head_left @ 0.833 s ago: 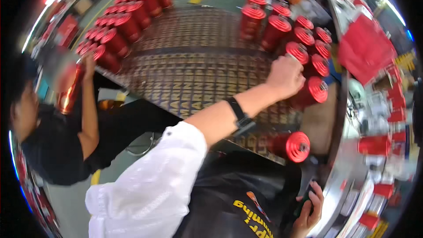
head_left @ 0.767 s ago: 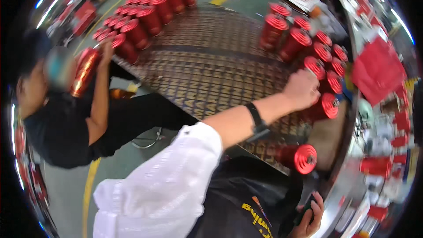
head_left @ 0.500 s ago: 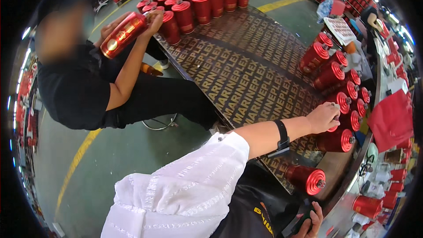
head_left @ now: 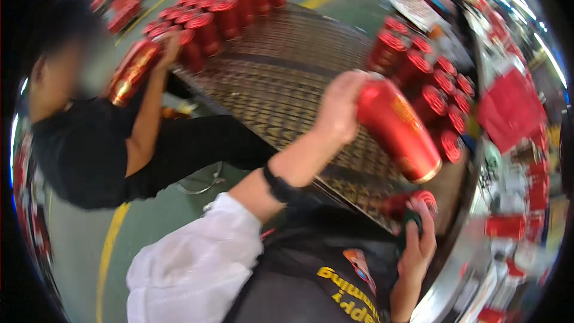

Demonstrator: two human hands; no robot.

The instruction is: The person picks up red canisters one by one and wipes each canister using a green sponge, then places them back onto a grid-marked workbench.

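My left hand (head_left: 342, 107), at the end of a white sleeve and a dark wristband, is closed on the top of a red canister (head_left: 399, 131) with gold print. The canister hangs tilted above the board, its base toward the lower right. My right hand (head_left: 417, 245) is at the lower right, its fingers curled round a small dark green thing (head_left: 411, 221) whose kind I cannot make out. Just beyond that hand, a single red canister (head_left: 394, 204) lies or leans near the board's edge, partly hidden. Motion blurs the picture.
Several red canisters (head_left: 418, 72) stand on the right of the printed dark board (head_left: 269, 66); another dense group (head_left: 227, 15) is at its far left. A co-worker (head_left: 84, 149) at left holds a red canister (head_left: 134, 72). A red cloth (head_left: 513, 110) lies on the right-hand bench.
My left hand has lifted a canister from the right-hand group and brought it leftward. My right hand has come up from the lower edge. The view has shifted.
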